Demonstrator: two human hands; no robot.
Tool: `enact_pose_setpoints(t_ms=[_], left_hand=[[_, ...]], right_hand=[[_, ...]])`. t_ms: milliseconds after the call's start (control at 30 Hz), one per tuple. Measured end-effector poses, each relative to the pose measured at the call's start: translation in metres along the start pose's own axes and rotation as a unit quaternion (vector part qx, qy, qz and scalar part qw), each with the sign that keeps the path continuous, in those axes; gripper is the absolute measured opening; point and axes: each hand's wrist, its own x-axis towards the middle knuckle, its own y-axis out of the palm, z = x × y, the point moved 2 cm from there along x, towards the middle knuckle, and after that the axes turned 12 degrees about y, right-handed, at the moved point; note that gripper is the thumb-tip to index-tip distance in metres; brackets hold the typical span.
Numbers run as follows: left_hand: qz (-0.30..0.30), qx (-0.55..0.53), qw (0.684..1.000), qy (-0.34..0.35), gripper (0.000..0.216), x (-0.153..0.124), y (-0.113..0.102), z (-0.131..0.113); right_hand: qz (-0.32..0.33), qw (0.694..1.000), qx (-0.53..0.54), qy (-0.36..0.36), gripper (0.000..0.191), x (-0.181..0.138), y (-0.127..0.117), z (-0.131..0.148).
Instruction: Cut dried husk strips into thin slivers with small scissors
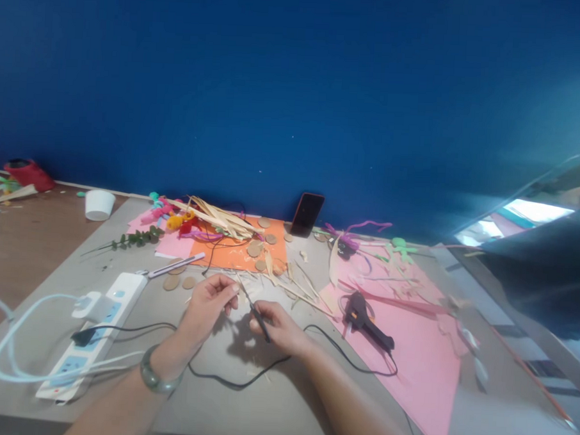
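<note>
My left hand (213,304), with a green bangle (157,373) on its wrist, is closed in a pinch over the middle of the table. What sits between its fingertips is too small to make out. Close beside it, my right hand (276,324) is closed around a slim dark pointed tool (259,315) that looks like tweezers. The tool's tip points up and left, near the left fingertips. Just beyond the hands lie pale dried strips (299,288) and an orange sheet (211,256) with several round wooden slices (255,248) on it.
A black glue gun (367,320) rests on pink paper (420,371) at right, its cord running under my hands. At left are a white power strip (97,337), a utility knife (177,265) and a white cup (99,205). A phone (307,214) leans against the blue wall (295,102).
</note>
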Motion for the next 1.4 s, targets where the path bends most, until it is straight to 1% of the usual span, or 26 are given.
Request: enact_pose_setpoints(t_ms=[200,433,700,833,900,967,1000,1033,1067,1100,1133,1167,1200,1233,1333,1400], left_hand=[[-0.01,0.0,1.0,-0.005,0.02,0.0,0.001,-0.002],[-0.014,-0.006,1.0,-0.01,0.021,0.0,0.002,-0.003],[-0.017,-0.004,1.0,-0.008,0.021,-0.001,0.001,-0.003],[-0.018,0.002,1.0,-0.013,0.02,-0.001,0.001,-0.002],[-0.02,0.008,1.0,-0.016,0.02,0.0,0.001,-0.003],[-0.01,0.019,0.999,-0.026,0.02,0.001,0.001,-0.007],[0.008,0.03,0.999,-0.036,0.02,0.001,0.001,-0.008],[0.042,0.047,0.997,-0.053,0.019,0.001,0.001,-0.009],[0.093,0.071,0.99,-0.073,0.017,-0.001,0.001,-0.009],[0.157,0.1,0.978,-0.091,0.014,-0.003,0.002,-0.008],[0.225,0.132,0.96,-0.103,0.01,-0.006,0.002,-0.007],[0.287,0.169,0.937,-0.104,0.007,-0.01,0.003,-0.004],[0.332,0.207,0.915,-0.095,0.005,-0.014,0.003,-0.001],[0.356,0.246,0.898,-0.078,0.007,-0.017,0.003,0.002],[0.376,0.337,0.862,-0.048,0.014,-0.021,0.0,0.008],[0.367,0.369,0.853,-0.039,0.015,-0.017,-0.003,0.007]], right_hand=[[0.002,1.0,0.012,0.005,0.027,-0.001,0.001,0.0],[-0.004,1.0,0.007,0.017,0.032,0.0,-0.001,0.0],[-0.002,1.0,0.022,0.016,0.038,0.0,-0.002,0.0],[-0.026,0.998,0.047,0.035,0.04,0.0,-0.004,0.0],[-0.048,0.996,0.069,0.018,0.039,0.001,-0.006,-0.002],[-0.088,0.992,0.093,-0.016,0.035,0.004,-0.01,-0.006],[-0.114,0.987,0.107,-0.035,0.034,0.006,-0.013,-0.008],[-0.144,0.981,0.122,-0.052,0.033,0.008,-0.016,-0.01],[-0.171,0.973,0.14,-0.068,0.034,0.01,-0.019,-0.013],[-0.193,0.965,0.16,-0.079,0.035,0.012,-0.022,-0.015],[-0.21,0.957,0.179,-0.085,0.037,0.014,-0.025,-0.017],[-0.223,0.952,0.194,-0.084,0.04,0.016,-0.027,-0.019],[-0.232,0.947,0.206,-0.08,0.041,0.018,-0.029,-0.021],[-0.239,0.945,0.212,-0.076,0.042,0.019,-0.03,-0.022],[-0.242,0.945,0.207,-0.078,0.043,0.019,-0.032,-0.021],[-0.245,0.946,0.197,-0.083,0.044,0.018,-0.031,-0.02]])
